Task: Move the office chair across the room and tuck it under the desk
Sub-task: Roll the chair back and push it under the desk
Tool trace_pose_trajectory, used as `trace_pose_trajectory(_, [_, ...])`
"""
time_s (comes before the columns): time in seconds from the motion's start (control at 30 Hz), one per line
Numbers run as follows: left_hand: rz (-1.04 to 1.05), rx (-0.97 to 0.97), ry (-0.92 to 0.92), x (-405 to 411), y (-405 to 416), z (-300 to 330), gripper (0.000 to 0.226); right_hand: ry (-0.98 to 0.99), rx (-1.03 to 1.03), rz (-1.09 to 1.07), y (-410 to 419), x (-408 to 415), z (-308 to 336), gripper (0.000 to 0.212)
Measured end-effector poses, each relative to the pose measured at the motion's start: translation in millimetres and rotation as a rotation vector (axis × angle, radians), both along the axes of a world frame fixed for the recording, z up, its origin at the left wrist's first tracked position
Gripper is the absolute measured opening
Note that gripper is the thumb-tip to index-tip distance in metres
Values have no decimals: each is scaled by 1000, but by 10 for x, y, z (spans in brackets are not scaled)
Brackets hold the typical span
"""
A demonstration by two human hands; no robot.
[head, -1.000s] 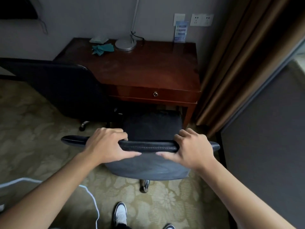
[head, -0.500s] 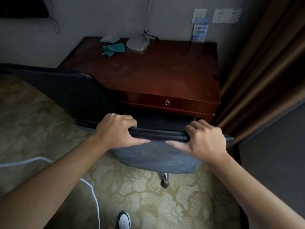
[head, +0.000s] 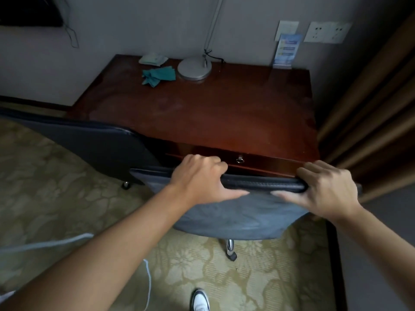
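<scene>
Office chair (head: 231, 214) gripped along top edge of backrest, low centre of frame. Left hand (head: 197, 179) with fingers (head: 211, 163) hooked over far side of the rim, thumb stretched flat along the near face. Right hand (head: 325, 189) likewise curled over the rim toward its right end, thumb pointing inward. Backrest top right at front edge of desk (head: 202, 113), just below drawer knob (head: 240, 159); seat out of sight, presumably beneath the desktop. One castor (head: 231, 252) visible on patterned carpet (head: 56, 198). Second dark chair (head: 89, 147) touching or just beside, at left. Lamp base (head: 194, 68) and teal cloth (head: 158, 75) at upper centre. Judged: final tucking step, nearly complete. Next: short, straight push forward, then release.
</scene>
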State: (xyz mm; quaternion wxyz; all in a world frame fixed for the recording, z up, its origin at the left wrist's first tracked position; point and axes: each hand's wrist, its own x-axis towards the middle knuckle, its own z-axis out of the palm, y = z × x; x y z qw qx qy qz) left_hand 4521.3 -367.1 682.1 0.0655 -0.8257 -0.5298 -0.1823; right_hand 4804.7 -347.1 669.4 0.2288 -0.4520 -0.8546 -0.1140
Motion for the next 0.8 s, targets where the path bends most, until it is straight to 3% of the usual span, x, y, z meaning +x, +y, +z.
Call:
trace_pose_trajectory(0.27, [-77,-52,-43,-241,-518,-165,74,-32,-19,-27,-650,-133,-155,66])
trace_pose_trajectory(0.33, [-56,-117,-37,-316,-526,-117,80,-28,-15,-42,-721,-199,-122,66])
trace_pose_trajectory(0.5, [39,-43,-34,-842,-751,-206,80,-22,-41,-68,-830,-229,-119,65])
trace_pose_trajectory(0.8, [-24,-22,-44,-1187,-409,-143,76,-29,-56,-78,-700,-310,-98,66])
